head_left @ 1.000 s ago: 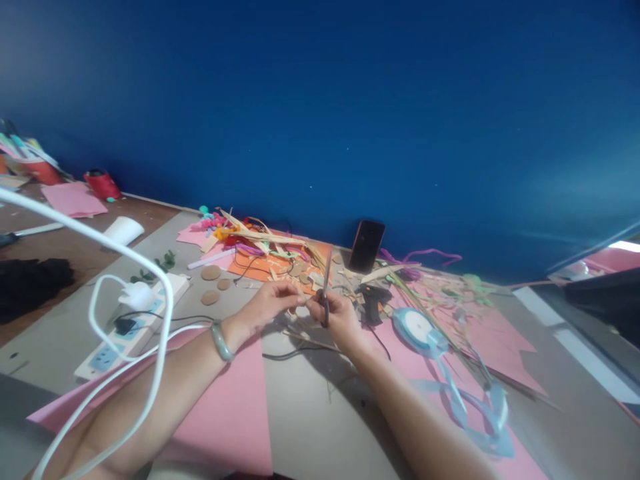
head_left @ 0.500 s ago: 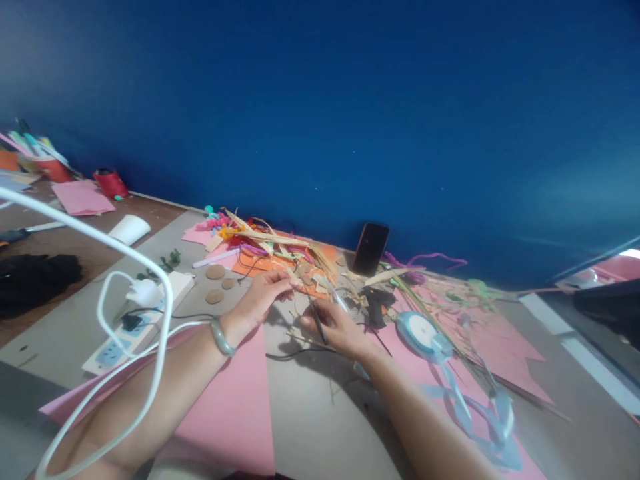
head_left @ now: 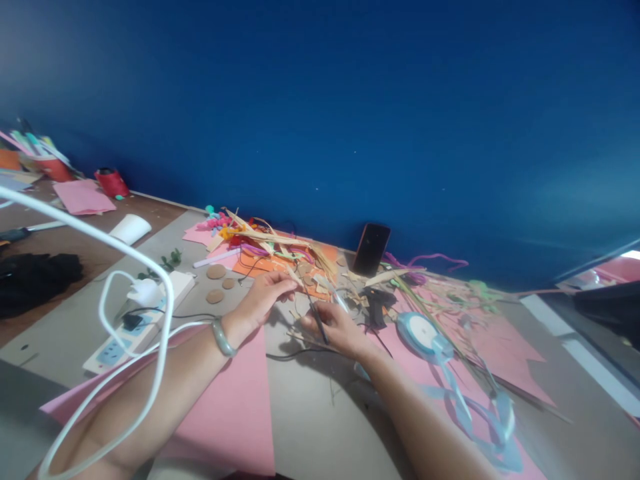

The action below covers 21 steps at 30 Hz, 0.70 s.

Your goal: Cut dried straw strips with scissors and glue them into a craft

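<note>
My left hand (head_left: 263, 298), with a bangle at the wrist, is closed in a pinch on a thin pale strip (head_left: 294, 275). My right hand (head_left: 336, 328) is closed around a slim dark stick-like tool (head_left: 321, 323), whose exact kind I cannot make out. The tool slants up and away, its far end close to my left fingertips. Both hands hover over the grey board (head_left: 305, 413) in front of a heap of dried pale strips (head_left: 280, 238) and craft scraps. Round brown discs (head_left: 215, 296) lie just left of my left hand.
A white power strip (head_left: 135, 333) and looping white cable (head_left: 167, 313) are at left. Pink paper (head_left: 230, 413) lies under my left forearm. A phone (head_left: 371, 249) leans on the blue wall. A blue ribbon roll (head_left: 419, 331) and dark glue-gun-like object (head_left: 377, 305) sit right.
Almost nothing differs. Both hands keep their place and grip, and the whole view has shifted very slightly.
</note>
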{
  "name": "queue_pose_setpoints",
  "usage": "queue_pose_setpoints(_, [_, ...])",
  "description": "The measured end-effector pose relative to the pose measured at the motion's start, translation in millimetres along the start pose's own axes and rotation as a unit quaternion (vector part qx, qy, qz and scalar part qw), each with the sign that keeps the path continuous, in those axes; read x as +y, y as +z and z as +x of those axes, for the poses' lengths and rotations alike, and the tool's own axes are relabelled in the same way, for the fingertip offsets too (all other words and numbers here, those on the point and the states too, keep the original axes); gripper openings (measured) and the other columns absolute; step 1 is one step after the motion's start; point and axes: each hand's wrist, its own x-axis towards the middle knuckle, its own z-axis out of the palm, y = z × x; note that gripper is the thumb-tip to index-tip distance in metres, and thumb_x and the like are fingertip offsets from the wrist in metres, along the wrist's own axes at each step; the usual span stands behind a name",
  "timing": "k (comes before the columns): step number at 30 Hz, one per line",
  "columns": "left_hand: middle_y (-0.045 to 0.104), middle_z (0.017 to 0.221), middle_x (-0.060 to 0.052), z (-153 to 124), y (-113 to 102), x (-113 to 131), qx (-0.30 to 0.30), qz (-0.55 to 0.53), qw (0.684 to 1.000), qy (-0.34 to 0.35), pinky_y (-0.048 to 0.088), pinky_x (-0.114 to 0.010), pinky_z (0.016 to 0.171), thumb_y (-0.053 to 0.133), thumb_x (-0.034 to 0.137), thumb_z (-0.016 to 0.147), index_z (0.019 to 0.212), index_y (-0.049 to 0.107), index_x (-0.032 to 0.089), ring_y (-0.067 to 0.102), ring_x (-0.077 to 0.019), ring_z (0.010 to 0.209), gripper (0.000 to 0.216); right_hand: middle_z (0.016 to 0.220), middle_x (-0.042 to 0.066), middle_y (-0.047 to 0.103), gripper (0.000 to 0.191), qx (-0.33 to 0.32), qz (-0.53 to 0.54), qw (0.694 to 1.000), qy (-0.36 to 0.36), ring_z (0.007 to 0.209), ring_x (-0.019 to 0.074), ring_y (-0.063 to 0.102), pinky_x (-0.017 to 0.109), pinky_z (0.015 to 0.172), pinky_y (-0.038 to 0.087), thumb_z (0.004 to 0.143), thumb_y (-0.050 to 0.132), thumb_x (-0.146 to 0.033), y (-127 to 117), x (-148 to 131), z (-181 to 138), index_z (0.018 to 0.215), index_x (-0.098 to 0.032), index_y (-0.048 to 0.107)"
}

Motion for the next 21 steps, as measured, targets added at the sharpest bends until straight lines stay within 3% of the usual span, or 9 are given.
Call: queue_pose_setpoints(21, [0.061,0.057,0.000,0.1,1.1,-2.1,0.006,0.017,1.000,-0.012,0.037,-0.024,0.056,0.071,0.029,0.067,0.067,0.068,0.015,0.050,-0.0102,0.054,0.015,0.052,-0.007,0.037,0.048,-0.003,0.043,0.999,-0.012,0.051,0.0079,0.032,0.023,0.049,0.024,0.072,0.069,-0.057,4.0,8.1,3.3,0.059,-0.018,0.044])
